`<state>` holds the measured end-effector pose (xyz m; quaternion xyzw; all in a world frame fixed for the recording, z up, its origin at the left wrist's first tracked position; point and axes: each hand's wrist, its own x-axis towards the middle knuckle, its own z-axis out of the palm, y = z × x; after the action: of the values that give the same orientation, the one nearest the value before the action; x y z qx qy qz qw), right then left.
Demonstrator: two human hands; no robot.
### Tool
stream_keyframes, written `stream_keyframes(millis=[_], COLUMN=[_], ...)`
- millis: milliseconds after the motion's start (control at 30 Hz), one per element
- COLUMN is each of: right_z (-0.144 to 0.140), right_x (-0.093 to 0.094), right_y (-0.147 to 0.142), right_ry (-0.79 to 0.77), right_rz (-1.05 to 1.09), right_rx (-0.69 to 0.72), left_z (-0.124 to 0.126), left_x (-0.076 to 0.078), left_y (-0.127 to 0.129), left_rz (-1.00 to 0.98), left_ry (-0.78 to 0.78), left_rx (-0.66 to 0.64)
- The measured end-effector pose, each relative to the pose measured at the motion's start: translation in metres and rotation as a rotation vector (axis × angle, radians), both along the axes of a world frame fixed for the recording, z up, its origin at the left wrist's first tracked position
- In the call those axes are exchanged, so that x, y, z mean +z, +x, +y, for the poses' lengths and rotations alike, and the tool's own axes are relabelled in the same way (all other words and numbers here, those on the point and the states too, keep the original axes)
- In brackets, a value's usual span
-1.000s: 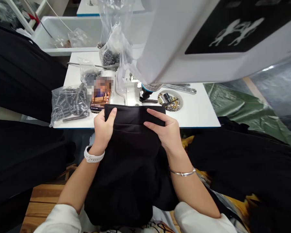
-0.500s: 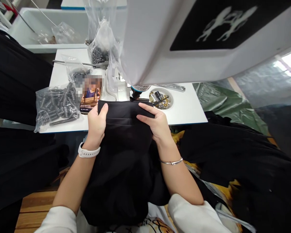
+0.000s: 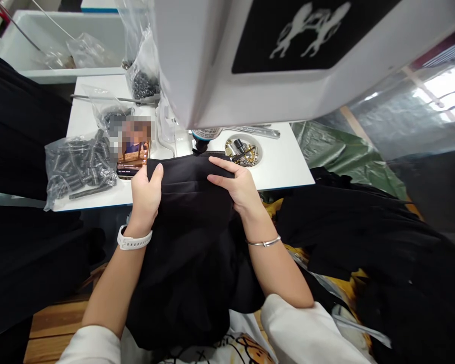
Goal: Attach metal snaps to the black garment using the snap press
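Note:
A folded black garment (image 3: 189, 222) lies over the front edge of the white work table (image 3: 288, 174) and hangs down into my lap. My left hand (image 3: 146, 194) grips its left edge, thumb on top. My right hand (image 3: 237, 184) holds its right side, fingers spread flat across the top fold. The top edge of the cloth reaches under the head of the big white press machine (image 3: 258, 55), next to its dark punch tip (image 3: 201, 144).
A phone (image 3: 132, 151) lies left of the cloth. Plastic bags of dark metal springs (image 3: 78, 164) and eyelets (image 3: 142, 83) fill the table's left. A round dish of small metal parts (image 3: 243, 151) sits right. Black garments (image 3: 364, 237) pile on both sides.
Both hands have slid the garment's top edge a little farther onto the table, toward the machine's punch. The view has shifted so the table sits more to the left.

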<state>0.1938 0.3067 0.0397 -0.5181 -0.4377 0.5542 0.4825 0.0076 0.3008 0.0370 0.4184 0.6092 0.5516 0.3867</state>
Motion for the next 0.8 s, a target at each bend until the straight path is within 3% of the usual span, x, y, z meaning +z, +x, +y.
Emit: stream_keyframes(millis=[400, 800], right_z=[0.001, -0.003], right_x=[0.004, -0.004], right_y=[0.004, 0.006], right_ry=[0.016, 0.041], right_rz=[-0.037, -0.095], right_rx=[0.0, -0.002], left_z=[0.009, 0.006], left_x=[-0.001, -0.006], left_y=[0.0, -0.003], left_rz=[0.008, 0.069], left_ry=[0.101, 0.047], left_rx=[-0.042, -0.045])
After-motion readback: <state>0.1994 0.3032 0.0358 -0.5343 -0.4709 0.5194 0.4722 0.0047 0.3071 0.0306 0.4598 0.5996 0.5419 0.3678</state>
